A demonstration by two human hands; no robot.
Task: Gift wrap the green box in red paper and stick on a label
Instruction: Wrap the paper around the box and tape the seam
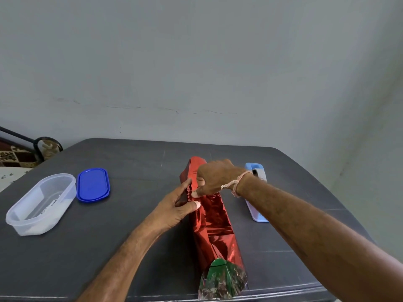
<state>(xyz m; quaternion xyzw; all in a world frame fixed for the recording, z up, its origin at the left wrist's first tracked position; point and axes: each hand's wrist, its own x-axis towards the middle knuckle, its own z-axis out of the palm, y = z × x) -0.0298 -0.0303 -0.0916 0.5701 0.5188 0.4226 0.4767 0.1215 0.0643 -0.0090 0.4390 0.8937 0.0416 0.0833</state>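
A long box wrapped in shiny red paper (pixel 214 223) lies on the dark table, running from near me to the far side. Its green end (pixel 219 268) shows at the near, unclosed end, inside the silvery lining of the paper. My left hand (pixel 176 209) holds the left side of the paper, thumb pressed on the top seam. My right hand (pixel 214 178) pinches the crumpled paper edge just beyond it. A string band circles my right wrist.
A clear oval plastic container (pixel 40 203) with small items inside stands at the left, its blue lid (pixel 93 185) beside it. A light blue tray (pixel 256 192) lies right of the box, partly under my right forearm. A grey wall stands behind the table (pixel 130 158).
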